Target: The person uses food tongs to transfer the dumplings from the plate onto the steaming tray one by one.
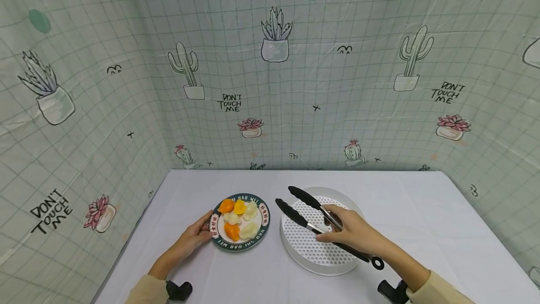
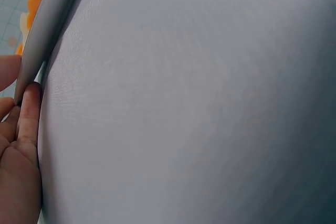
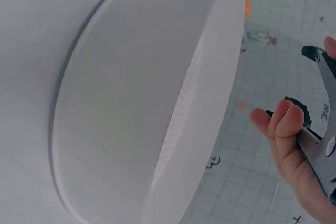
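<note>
My left hand [image 1: 191, 238] pinches the left rim of a round plate [image 1: 236, 247] with a green patterned border. In the left wrist view, the thumb is above the plate's edge [image 2: 50, 27] and a finger lies beneath it. Several orange, yellow and pale dumpling-like pieces [image 1: 249, 230] lie on the plate. My right hand [image 1: 358, 232] grips black-tipped metal tongs [image 1: 291, 212] around their arms. The tongs' tips are apart with nothing between them, above a white round steamer basket [image 1: 322, 270] with a perforated base. Its tall side wall [image 3: 131, 87] fills much of the right wrist view.
A white cloth covers the table [image 1: 202, 276]. Behind and beside it hangs a pale green gridded curtain [image 1: 287, 83] printed with cacti. Dark wrist mounts [image 1: 179, 290] sit at both cuffs.
</note>
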A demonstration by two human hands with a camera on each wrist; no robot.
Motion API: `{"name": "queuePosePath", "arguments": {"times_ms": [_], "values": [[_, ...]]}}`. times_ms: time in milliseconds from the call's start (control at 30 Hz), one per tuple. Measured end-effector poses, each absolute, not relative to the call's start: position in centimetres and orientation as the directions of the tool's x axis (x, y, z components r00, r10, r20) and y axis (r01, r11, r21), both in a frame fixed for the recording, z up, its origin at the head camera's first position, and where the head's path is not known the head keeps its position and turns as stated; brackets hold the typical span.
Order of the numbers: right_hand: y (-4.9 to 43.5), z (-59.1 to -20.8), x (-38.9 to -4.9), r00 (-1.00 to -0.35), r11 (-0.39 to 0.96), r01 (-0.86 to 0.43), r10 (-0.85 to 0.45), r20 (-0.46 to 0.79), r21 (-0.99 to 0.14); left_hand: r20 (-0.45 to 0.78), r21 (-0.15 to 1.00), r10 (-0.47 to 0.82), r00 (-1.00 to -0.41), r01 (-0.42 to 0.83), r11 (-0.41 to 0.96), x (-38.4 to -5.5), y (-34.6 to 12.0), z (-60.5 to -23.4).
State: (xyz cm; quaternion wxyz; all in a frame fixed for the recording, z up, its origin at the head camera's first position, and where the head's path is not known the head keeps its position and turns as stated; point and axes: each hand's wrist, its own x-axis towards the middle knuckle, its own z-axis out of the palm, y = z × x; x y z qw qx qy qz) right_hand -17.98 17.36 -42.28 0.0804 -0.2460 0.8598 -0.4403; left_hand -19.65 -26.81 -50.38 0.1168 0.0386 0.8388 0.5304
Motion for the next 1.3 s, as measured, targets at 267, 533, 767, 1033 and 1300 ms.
{"name": "queuePosePath", "arguments": {"times_ms": [267,533,767,1033,1300], "values": [[14.0,-42.6,-17.8,-0.827,0.504,-0.396,-0.559,0.059,-0.767,-0.163,0.904,0.189,-0.968,-0.069,0.422,-19.6,-27.2,-50.4],[11.3,-42.8,-17.4,-0.804,0.503,-0.41,-0.593,0.04,-0.761,-0.165,0.902,0.212,-0.963,-0.06,0.429,-19.5,-27.7,-50.4],[9.7,-43.0,-17.7,-0.79,0.513,-0.454,-0.611,0.062,-0.729,-0.162,0.906,0.228,-0.96,-0.053,0.42,-19.3,-28.1,-50.3],[8.6,-42.9,-18.1,-0.775,0.535,-0.475,-0.63,0.044,-0.698,-0.161,0.891,0.211,-0.964,-0.05,0.451,-18.8,-28.0,-50.4],[7.7,-43.2,-18.0,-0.79,0.581,-0.446,-0.613,-0.005,-0.681,-0.152,0.895,0.223,-0.963,-0.039,0.444,-18.4,-27.8,-50.4]]}}
